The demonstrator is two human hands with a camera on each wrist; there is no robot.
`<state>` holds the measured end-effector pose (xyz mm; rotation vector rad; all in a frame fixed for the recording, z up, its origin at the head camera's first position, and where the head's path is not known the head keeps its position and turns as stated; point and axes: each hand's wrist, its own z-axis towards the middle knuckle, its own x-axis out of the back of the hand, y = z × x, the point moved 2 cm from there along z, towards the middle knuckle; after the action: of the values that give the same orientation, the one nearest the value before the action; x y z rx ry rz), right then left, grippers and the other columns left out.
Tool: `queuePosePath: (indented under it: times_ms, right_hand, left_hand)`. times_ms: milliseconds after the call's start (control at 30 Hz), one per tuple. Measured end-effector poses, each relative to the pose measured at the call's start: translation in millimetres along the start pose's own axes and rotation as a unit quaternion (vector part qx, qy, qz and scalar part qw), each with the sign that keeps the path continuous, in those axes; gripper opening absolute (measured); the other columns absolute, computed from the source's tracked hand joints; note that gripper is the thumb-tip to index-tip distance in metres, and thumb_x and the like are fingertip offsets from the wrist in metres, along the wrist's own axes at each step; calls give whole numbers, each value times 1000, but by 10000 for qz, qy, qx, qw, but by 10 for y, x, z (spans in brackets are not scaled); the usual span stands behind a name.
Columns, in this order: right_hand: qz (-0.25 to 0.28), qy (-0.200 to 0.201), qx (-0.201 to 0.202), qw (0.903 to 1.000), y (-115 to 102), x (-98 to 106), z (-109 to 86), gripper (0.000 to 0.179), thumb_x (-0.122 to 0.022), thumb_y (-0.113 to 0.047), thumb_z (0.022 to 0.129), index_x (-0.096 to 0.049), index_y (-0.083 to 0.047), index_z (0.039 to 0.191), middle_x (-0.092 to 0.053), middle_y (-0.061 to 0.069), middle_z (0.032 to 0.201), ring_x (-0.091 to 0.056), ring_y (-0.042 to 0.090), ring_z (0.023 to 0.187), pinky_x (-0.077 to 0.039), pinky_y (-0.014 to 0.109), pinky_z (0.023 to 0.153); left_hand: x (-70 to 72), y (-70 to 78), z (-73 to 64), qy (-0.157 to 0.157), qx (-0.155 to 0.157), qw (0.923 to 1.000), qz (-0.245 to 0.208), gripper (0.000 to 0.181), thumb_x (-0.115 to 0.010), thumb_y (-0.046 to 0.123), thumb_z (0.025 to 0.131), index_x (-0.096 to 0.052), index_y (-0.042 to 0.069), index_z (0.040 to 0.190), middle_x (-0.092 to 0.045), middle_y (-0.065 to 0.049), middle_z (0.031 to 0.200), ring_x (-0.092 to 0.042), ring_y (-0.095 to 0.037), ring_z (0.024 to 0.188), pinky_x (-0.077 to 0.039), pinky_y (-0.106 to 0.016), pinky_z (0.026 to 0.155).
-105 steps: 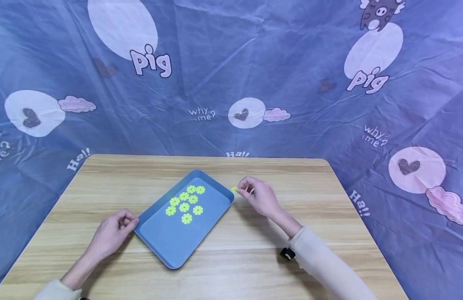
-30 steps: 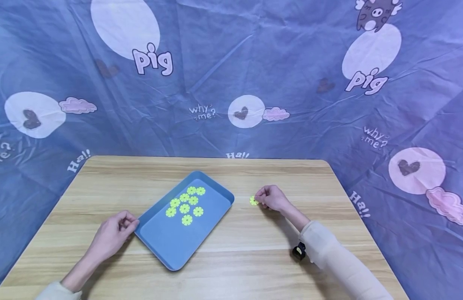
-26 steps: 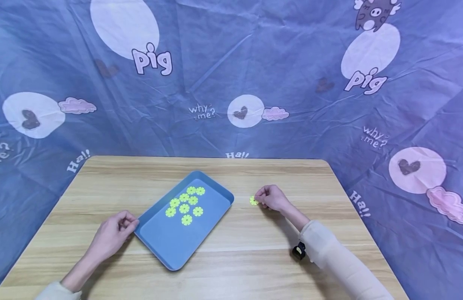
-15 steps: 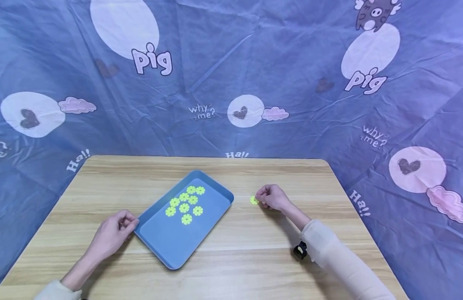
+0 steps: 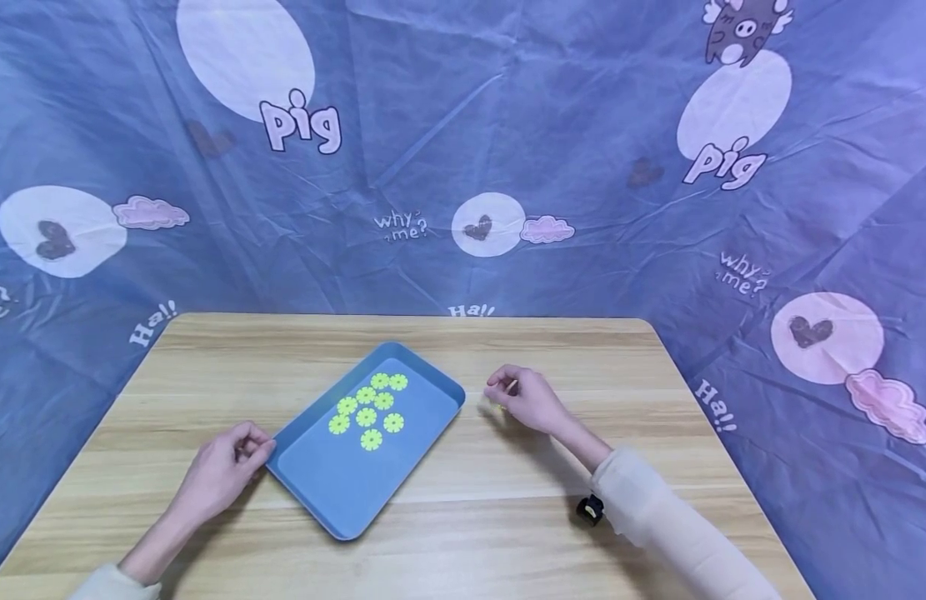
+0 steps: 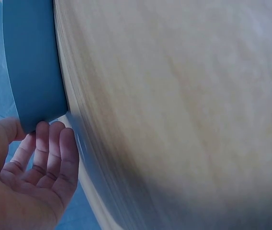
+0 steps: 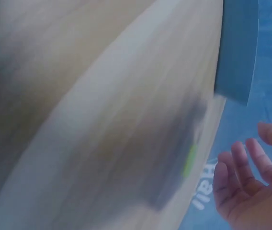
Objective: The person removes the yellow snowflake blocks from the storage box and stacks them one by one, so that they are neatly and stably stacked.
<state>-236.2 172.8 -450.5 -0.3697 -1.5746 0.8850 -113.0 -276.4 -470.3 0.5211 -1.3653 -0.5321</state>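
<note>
A blue rectangular tray (image 5: 342,496) lies slantwise on the table, with several flat yellow-green flower-shaped discs (image 5: 366,417) in its far half. My left hand (image 5: 226,467) pinches the tray's left corner, thumb at the rim and fingers under the outer wall in the left wrist view. Right of the tray, my right hand (image 5: 533,400) is raised over the table with its fingers apart and nothing between them. One more flower-shaped disc (image 7: 189,160) lies on the tabletop below that hand; the head view shows just a sliver of it.
The wood-grain table (image 5: 553,533) is bordered at the back and sides by a blue cloth (image 5: 402,275) printed with pigs and words. A black device (image 5: 590,509) is strapped at the right wrist.
Earlier the right hand carried the disc away from the tray and set it down on the table. Now it has let go and moved left toward the tray. The left hand stays put.
</note>
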Motion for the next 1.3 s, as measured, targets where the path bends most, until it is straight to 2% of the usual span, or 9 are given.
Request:
queuePosePath:
  times_ms: [267, 533, 700, 800, 1000, 1300]
  right_hand:
    - [-248, -43, 803, 9965, -282, -155, 68, 21, -75, -22, 98, -73, -8, 113, -75, 5, 99, -69, 16, 85, -56, 25, 77]
    - [-844, -88, 1147, 9898, -508, -343, 162, 30, -74, -28, 99, -72, -11, 123, -75, 5, 114, -71, 19, 98, -58, 36, 87]
    - [-1236, -135, 1416, 9821, -633, -454, 204, 36, -72, -32, 100, -70, -11, 129, -74, 7, 124, -71, 25, 115, -57, 43, 101]
    - [-1474, -164, 1477, 9779, -680, -521, 226, 39, -71, -35, 101, -69, -10, 131, -74, 8, 126, -69, 26, 120, -55, 45, 106]
    - [-1937, -110, 1433, 9705, -729, -659, 287, 41, -70, -36, 101, -68, -10, 132, -73, 8, 127, -71, 24, 116, -59, 41, 99]
    - [-2109, -218, 1356, 9678, -743, -847, 426, 41, -71, -35, 101, -66, -10, 133, -74, 7, 127, -71, 23, 116, -60, 40, 98]
  left_hand:
    - [5, 1, -1, -38, 75, 10000, 21, 8, -75, 16, 97, -71, 10, 94, -64, 3, 76, -45, 3, 63, -39, -23, 61]
    - [12, 5, -6, -49, 63, 10000, -36, 8, -74, 16, 97, -71, 10, 94, -64, 5, 74, -46, 3, 62, -39, -23, 61]
    - [11, 20, -9, 14, 31, 10000, -28, 6, -74, 15, 97, -71, 11, 93, -63, 6, 73, -48, 3, 62, -40, -23, 61]
    - [8, 25, -11, 25, 11, 10000, -50, 6, -74, 15, 97, -71, 11, 93, -63, 6, 74, -48, 3, 62, -40, -23, 61]
    - [9, 24, -15, -21, 53, 9999, -88, 7, -73, 15, 97, -71, 10, 93, -63, 5, 73, -48, 2, 61, -40, -23, 61]
    - [7, 17, -12, -61, 97, 9999, -76, 6, -73, 15, 97, -71, 10, 94, -64, 4, 75, -49, 2, 63, -41, -23, 62]
